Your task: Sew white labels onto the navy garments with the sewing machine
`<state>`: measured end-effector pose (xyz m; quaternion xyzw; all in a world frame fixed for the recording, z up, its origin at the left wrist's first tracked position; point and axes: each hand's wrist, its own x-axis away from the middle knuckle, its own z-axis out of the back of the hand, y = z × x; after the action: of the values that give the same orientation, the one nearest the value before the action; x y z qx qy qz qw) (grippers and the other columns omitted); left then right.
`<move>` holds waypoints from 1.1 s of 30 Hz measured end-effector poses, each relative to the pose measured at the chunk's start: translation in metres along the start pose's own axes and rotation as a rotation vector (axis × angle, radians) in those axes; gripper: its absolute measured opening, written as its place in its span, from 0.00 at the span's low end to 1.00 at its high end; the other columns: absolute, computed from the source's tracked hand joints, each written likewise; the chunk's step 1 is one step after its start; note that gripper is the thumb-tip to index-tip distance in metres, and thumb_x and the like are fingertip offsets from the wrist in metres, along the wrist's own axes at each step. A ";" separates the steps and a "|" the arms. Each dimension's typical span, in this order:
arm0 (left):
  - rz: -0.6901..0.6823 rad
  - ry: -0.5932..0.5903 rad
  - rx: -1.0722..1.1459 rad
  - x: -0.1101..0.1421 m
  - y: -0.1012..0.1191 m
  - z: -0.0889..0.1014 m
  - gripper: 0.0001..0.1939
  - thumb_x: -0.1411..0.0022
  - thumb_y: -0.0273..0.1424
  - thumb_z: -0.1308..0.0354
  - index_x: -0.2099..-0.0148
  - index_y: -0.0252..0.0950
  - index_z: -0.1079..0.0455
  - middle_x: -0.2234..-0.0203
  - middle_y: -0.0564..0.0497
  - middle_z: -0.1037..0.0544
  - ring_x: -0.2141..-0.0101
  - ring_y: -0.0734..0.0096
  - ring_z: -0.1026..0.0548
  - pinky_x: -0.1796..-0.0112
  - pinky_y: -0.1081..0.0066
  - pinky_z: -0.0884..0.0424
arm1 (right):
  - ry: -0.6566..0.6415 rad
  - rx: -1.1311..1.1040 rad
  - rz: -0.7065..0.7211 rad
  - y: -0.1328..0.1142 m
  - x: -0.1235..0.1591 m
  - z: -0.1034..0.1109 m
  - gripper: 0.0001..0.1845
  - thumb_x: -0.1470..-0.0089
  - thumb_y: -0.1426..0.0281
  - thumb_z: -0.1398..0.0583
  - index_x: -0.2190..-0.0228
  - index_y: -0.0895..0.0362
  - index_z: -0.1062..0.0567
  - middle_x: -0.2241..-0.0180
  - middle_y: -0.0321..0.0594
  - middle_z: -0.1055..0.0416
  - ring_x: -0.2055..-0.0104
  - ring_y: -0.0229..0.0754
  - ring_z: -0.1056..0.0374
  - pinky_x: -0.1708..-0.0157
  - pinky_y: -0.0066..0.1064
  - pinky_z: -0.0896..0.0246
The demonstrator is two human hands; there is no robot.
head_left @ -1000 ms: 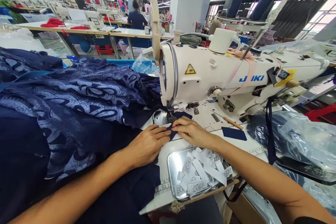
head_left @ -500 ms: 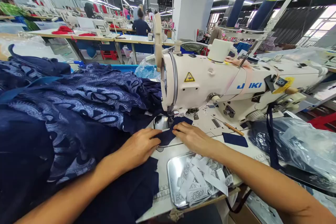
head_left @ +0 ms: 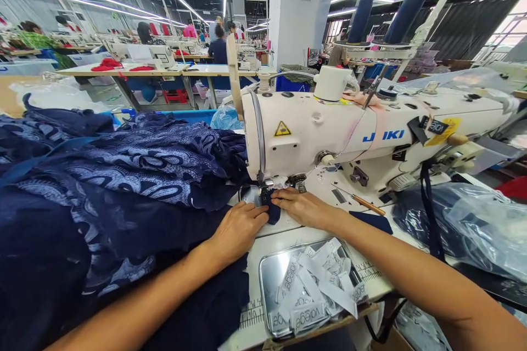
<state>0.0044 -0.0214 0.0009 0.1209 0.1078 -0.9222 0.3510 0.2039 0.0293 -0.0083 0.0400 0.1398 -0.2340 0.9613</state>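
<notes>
A small navy fabric piece (head_left: 273, 215) lies at the presser foot (head_left: 264, 192) of a white sewing machine (head_left: 304, 131). My left hand (head_left: 239, 229) is closed on the near left edge of this piece, fingers pressed together and pointing at the needle area. From the other side, my right hand (head_left: 303, 209) pinches and presses the same piece with its fingertips, just right of the foot. The fingers partly cover the cloth, and the needle tip cannot be made out. Patterned navy garment cloth (head_left: 152, 159) is heaped left of the machine, beyond my left forearm.
A metal tray (head_left: 267, 290) of white printed labels (head_left: 307, 288) sits at the front edge. Right of my right hand lie a wooden-handled awl (head_left: 368, 204) and another navy piece (head_left: 373, 221). Plastic-wrapped bundles (head_left: 481, 219) crowd the right side. Other people work farther back.
The navy piece was drawn left and spread half a second ago; now it sits turned and closer to the foot. My left hand has come back in towards my right hand.
</notes>
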 end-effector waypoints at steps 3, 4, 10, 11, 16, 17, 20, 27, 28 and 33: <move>0.000 -0.002 -0.015 -0.001 0.000 0.000 0.10 0.49 0.16 0.50 0.67 0.33 0.33 0.61 0.48 0.25 0.71 0.70 0.29 0.71 0.69 0.37 | -0.003 -0.010 0.002 0.002 -0.001 -0.001 0.19 0.49 0.82 0.51 0.56 0.63 0.31 0.54 0.51 0.34 0.54 0.43 0.35 0.56 0.35 0.35; 0.004 -0.003 -0.017 -0.001 0.000 0.000 0.10 0.49 0.16 0.50 0.67 0.33 0.33 0.61 0.49 0.25 0.71 0.70 0.29 0.71 0.69 0.37 | -0.003 -0.015 0.002 0.003 -0.002 -0.001 0.19 0.49 0.82 0.51 0.56 0.63 0.31 0.54 0.51 0.34 0.54 0.43 0.35 0.56 0.35 0.35; 0.031 -0.023 -0.001 -0.004 0.002 0.001 0.09 0.48 0.16 0.50 0.67 0.33 0.33 0.64 0.49 0.24 0.69 0.68 0.29 0.69 0.68 0.37 | 0.013 -0.042 -0.033 0.002 -0.003 0.002 0.18 0.48 0.82 0.51 0.57 0.63 0.30 0.53 0.48 0.33 0.52 0.41 0.36 0.55 0.32 0.36; 0.033 -0.024 0.001 -0.005 0.002 0.001 0.09 0.48 0.16 0.51 0.67 0.33 0.33 0.64 0.49 0.24 0.69 0.68 0.29 0.69 0.68 0.37 | 0.014 -0.050 -0.041 0.001 -0.003 0.002 0.19 0.48 0.81 0.51 0.57 0.62 0.30 0.53 0.47 0.33 0.51 0.40 0.37 0.55 0.32 0.36; 0.028 -0.004 0.014 -0.005 0.002 -0.002 0.11 0.49 0.15 0.51 0.67 0.33 0.34 0.63 0.48 0.24 0.69 0.69 0.29 0.69 0.68 0.36 | 0.011 -0.079 -0.071 0.003 -0.002 -0.001 0.19 0.48 0.81 0.51 0.56 0.61 0.30 0.52 0.46 0.34 0.50 0.40 0.38 0.54 0.32 0.36; 0.028 0.000 0.014 -0.005 0.002 -0.003 0.11 0.50 0.14 0.51 0.67 0.33 0.34 0.63 0.48 0.25 0.69 0.69 0.29 0.69 0.68 0.36 | 0.010 -0.083 -0.074 0.004 -0.003 -0.001 0.19 0.48 0.81 0.51 0.56 0.61 0.31 0.52 0.46 0.34 0.50 0.40 0.38 0.54 0.33 0.36; 0.041 -0.005 0.008 -0.006 0.003 -0.003 0.11 0.51 0.15 0.50 0.68 0.33 0.34 0.61 0.48 0.25 0.68 0.68 0.29 0.68 0.67 0.36 | 0.014 -0.080 -0.082 0.006 -0.003 -0.004 0.19 0.49 0.81 0.50 0.55 0.62 0.30 0.53 0.46 0.33 0.51 0.41 0.37 0.54 0.33 0.36; 0.082 -0.048 -0.006 -0.009 0.005 -0.002 0.10 0.48 0.16 0.50 0.66 0.33 0.33 0.61 0.49 0.25 0.65 0.66 0.29 0.65 0.66 0.35 | 0.011 -0.068 -0.088 0.009 -0.006 -0.006 0.19 0.49 0.81 0.50 0.56 0.64 0.30 0.54 0.49 0.33 0.52 0.42 0.36 0.53 0.35 0.37; 0.085 -0.048 -0.014 -0.009 0.005 -0.002 0.10 0.48 0.16 0.50 0.66 0.33 0.33 0.62 0.49 0.25 0.65 0.66 0.29 0.65 0.66 0.36 | 0.011 -0.069 -0.096 0.008 -0.007 -0.005 0.19 0.49 0.81 0.50 0.56 0.64 0.30 0.54 0.49 0.33 0.52 0.42 0.36 0.53 0.34 0.37; 0.085 -0.012 -0.037 -0.011 0.004 -0.004 0.08 0.47 0.17 0.49 0.67 0.33 0.33 0.62 0.49 0.25 0.66 0.65 0.29 0.67 0.66 0.36 | 0.000 -0.091 -0.124 0.007 -0.008 -0.002 0.19 0.49 0.81 0.50 0.56 0.61 0.30 0.54 0.46 0.32 0.52 0.40 0.36 0.53 0.33 0.38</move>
<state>0.0157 -0.0165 -0.0005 0.1134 0.1172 -0.9051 0.3926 0.1996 0.0393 -0.0078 -0.0126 0.1525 -0.2865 0.9458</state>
